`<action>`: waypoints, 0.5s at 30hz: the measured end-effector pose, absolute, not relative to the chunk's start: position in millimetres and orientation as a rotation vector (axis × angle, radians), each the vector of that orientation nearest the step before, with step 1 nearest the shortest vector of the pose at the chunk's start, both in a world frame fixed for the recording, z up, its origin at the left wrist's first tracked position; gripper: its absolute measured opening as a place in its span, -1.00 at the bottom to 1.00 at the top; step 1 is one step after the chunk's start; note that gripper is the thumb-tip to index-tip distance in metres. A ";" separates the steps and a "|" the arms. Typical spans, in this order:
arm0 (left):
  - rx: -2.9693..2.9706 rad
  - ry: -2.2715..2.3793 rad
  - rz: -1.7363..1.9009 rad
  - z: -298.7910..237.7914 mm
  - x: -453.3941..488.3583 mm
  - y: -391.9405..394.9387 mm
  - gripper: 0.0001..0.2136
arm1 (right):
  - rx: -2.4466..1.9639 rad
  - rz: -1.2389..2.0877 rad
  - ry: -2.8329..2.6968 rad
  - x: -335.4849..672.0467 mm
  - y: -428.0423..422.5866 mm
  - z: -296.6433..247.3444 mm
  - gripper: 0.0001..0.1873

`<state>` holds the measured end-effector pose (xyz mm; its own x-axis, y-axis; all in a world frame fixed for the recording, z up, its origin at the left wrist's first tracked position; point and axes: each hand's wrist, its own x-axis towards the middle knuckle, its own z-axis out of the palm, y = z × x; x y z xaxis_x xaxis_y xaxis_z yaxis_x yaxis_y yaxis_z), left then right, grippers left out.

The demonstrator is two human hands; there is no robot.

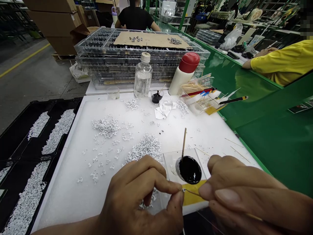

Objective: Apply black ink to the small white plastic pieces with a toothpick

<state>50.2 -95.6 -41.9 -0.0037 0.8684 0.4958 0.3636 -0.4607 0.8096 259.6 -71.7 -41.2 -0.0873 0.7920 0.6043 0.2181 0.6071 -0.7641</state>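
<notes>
Your left hand (146, 192): thumb and forefinger pinched together at the tips, a tiny piece (184, 190) between them, pale with a dark spot; most of it hidden. Your right hand (254, 192): fingers closed around a thin stick (195, 193), its tip pointing left and meeting the piece, or very nearly; too small to tell. Both hands low over the near edge of the white tabletop (80, 147), the piece held above a yellow strip (192, 198).

Just beyond your fingertips, a round pool of black liquid (190, 170) on a clear plate (168, 158); a wooden stick (184, 142) stands nearly upright at its left edge. Near your left hand, a heap of small white pieces (148, 146); farther back and left, a second heap (106, 126), with loose ones scattered between.

Back of the tabletop: clear bottle (143, 80), red-lidded flask (182, 75), crumpled tissue (164, 109). To your left, black trays (21, 151) bearing more white pieces.
</notes>
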 end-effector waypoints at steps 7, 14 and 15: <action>1.838 1.284 1.462 -43.7 51.6 -94.8 -0.81 | -0.865 0.573 -1.638 266.3 -66.1 -34.7 -0.68; 1.906 1.281 1.463 -43.6 50.7 -93.5 -0.79 | -0.847 0.538 -1.762 260.5 -60.7 -17.8 -0.84; 1.910 1.280 1.475 -44.4 50.4 -93.8 -0.80 | -0.856 0.549 -1.726 257.5 -62.3 -17.0 -0.87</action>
